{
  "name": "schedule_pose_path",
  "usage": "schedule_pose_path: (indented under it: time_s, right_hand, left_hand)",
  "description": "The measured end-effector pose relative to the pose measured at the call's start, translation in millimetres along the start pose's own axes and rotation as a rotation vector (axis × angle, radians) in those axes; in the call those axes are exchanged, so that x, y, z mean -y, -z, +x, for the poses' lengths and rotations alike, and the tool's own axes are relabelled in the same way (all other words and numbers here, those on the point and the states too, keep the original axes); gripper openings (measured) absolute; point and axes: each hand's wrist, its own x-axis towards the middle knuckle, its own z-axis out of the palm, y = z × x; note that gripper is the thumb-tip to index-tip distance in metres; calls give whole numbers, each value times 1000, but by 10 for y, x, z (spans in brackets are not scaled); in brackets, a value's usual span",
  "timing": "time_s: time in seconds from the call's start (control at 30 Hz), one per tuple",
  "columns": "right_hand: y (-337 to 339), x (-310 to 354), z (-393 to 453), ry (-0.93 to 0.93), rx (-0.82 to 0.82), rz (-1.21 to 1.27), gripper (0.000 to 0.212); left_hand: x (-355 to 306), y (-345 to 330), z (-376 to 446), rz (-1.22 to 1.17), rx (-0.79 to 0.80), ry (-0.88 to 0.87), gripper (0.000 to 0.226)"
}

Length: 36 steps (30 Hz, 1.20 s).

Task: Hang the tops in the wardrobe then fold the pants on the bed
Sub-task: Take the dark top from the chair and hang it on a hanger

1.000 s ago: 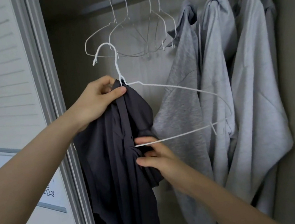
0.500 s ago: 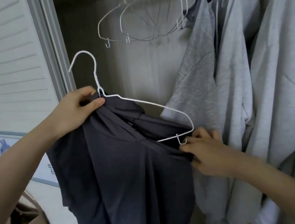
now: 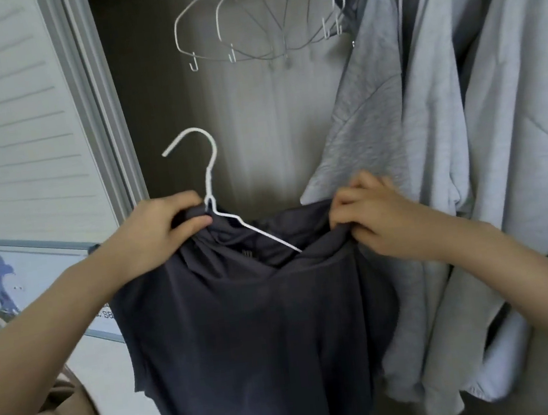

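Left hand (image 3: 165,234): arm reaching up from lower left, fingers curled, gripping the dark top (image 3: 254,340) at the hanger (image 3: 214,194) neck.
Right hand (image 3: 374,219): arm reaching from lower right, fingers curled, pinching the top's right shoulder.
Top: held before the open wardrobe (image 3: 155,94), hanging lengthwise downward, collar up.
Hanger: white wire, hook upward and pointing left, one arm sloping down right into the collar.
Empty hangers (image 3: 254,27): far, above.
Grey tops (image 3: 454,116): hanging right, just beside the right hand.
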Motion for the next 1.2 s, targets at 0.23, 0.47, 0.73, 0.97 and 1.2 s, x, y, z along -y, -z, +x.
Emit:
schedule_pose_path:
  time_s: [0.23, 0.47, 0.73, 0.97, 1.2]
  right_hand:
    - [72, 477, 570, 67, -167, 358, 34]
    - [189, 317, 514, -11, -173, 299, 22]
    - [10, 546, 834, -38, -122, 430, 31]
    - [-144, 403, 783, -450, -93, 341, 50]
    - [-113, 452, 769, -485, -49, 1043, 48]
  left_hand:
    - [-303, -191, 161, -107, -90, -40, 15]
    - [-32, 75, 17, 150, -179, -21, 16]
    - [-184, 114, 65, 106, -207, -95, 19]
    - [44, 202, -60, -186, -278, 170, 17]
    - [176, 276, -45, -455, -144, 175, 30]
